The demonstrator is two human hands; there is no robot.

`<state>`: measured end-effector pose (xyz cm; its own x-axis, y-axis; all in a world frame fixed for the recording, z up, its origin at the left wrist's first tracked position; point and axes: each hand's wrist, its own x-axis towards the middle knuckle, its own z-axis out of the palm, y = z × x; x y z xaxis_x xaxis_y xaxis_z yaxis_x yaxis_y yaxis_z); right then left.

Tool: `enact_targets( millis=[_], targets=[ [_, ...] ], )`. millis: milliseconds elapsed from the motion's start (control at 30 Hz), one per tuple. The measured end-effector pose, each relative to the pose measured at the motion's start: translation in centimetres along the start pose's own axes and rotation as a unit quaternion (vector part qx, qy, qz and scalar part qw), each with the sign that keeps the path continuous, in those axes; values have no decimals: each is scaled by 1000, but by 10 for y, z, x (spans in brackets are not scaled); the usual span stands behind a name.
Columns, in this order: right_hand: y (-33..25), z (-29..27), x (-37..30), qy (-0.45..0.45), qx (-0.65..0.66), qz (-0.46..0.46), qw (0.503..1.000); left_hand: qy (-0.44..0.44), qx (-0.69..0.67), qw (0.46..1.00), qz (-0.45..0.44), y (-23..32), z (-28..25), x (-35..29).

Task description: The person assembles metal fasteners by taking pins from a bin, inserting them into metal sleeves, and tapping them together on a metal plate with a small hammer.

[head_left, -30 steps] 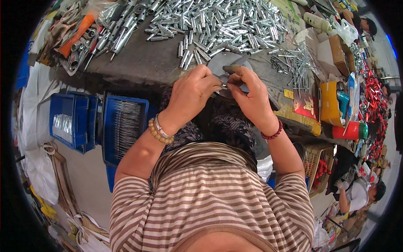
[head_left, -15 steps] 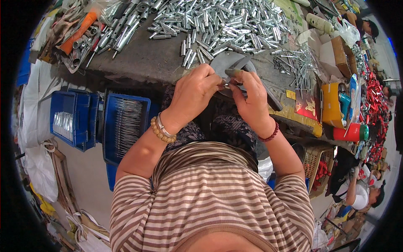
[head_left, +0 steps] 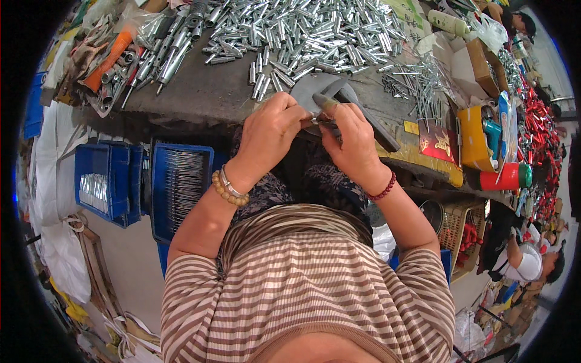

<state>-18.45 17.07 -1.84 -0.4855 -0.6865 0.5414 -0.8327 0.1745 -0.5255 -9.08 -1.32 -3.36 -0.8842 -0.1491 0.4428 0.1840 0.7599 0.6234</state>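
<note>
The grip of the left hand (head_left: pixel 269 134) and right hand (head_left: pixel 354 142) is clamping on a small metal piece (head_left: pixel 314 120) by the bench's (head_left: pixel 203 91) near edge; beyond, a grey disc (head_left: pixel 307 89) is resting, and farther off shiny tubes (head_left: pixel 315 36) are lying heaped.

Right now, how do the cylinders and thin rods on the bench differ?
The cylinders are stout; the thin rods are slender. The cylinders spread in a broad heap, while the thin rods form a smaller cluster. Both are silvery and lie loose on the bench.
</note>
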Motion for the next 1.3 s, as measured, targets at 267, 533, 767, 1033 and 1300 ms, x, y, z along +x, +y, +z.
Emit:
enact_targets(
  millis=[267, 533, 767, 1033, 1300],
  targets=[
    [23, -47, -6, -33, -213, 106, 971, -5, -5, 1000, -15, 4, -1, 0],
    [-13, -66, -16, 0, -69, 159, 985, -16, -8, 1000, -15, 5, 0, 2],
    [-30, -65, -15, -64, -155, 5, 986, -9, -26, 999, -19, 3, 1, 1],
    [-37, -62, -18, 10, -146, 21, 989, -5, -43, 999, -25, 4, 1, -1],
    [-44, -74, -12, 45, -86, 59, 993, -7, -27, 999, -27, 3, 1, -1]
  ],
)
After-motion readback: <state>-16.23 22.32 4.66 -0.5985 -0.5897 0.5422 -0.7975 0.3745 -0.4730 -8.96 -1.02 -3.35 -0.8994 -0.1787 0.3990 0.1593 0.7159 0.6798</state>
